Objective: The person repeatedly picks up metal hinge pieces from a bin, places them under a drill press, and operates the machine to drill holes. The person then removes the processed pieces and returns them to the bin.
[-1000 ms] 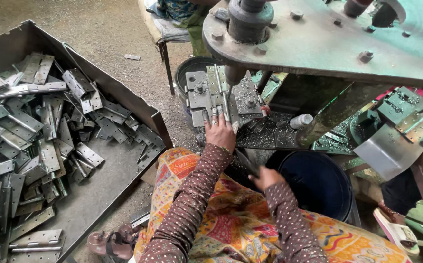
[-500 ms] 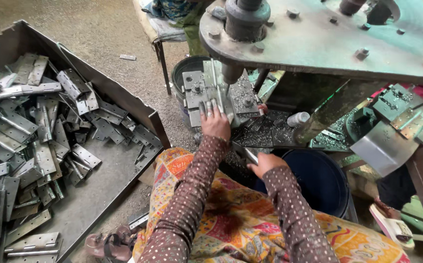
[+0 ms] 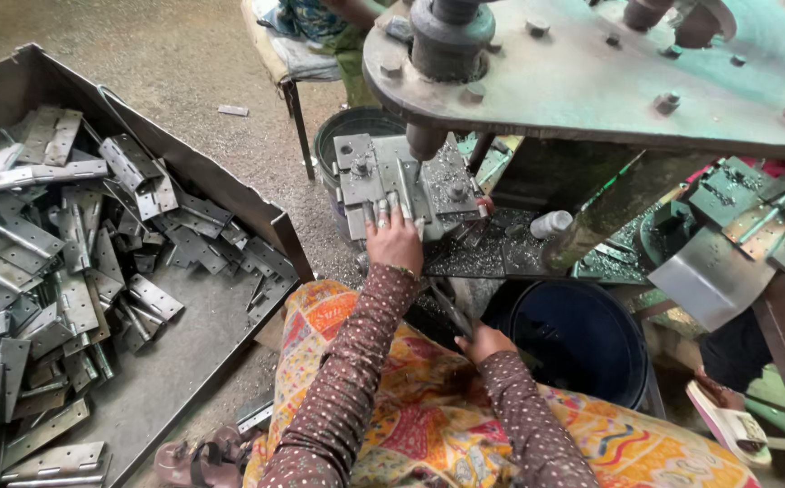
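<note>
My left hand [image 3: 394, 237] reaches forward with its fingers spread flat, pressing on a grey metal plate [image 3: 383, 192] that lies on the die block [image 3: 403, 185] of the press; it grips nothing, it only holds the plate down; the plate sits just under the round ram [image 3: 427, 140] that comes down from the thick green machine plate [image 3: 609, 77] above. My right hand [image 3: 483, 342] is drawn back close to my lap, closed around a narrow dark metal strip [image 3: 451, 310] that sticks up and to the left from my fingers; what kind of piece it is I cannot tell. Both my sleeves are brown with small dots, and a bright orange and yellow patterned cloth [image 3: 428, 425] covers my knees. Just beyond my right hand stands a dark blue bucket [image 3: 582, 339]; behind the die block is a dark green bucket [image 3: 347, 136]; metal shavings lie on the bed beside the die. Well off to my left a large steel tray [image 3: 184, 361] sits on the ground, heaped with grey hinge leaves [image 3: 67, 244]; a brown sandal [image 3: 198, 456] lies near its corner. At the far right a white and pink sandal [image 3: 727, 420] is on the floor.
</note>
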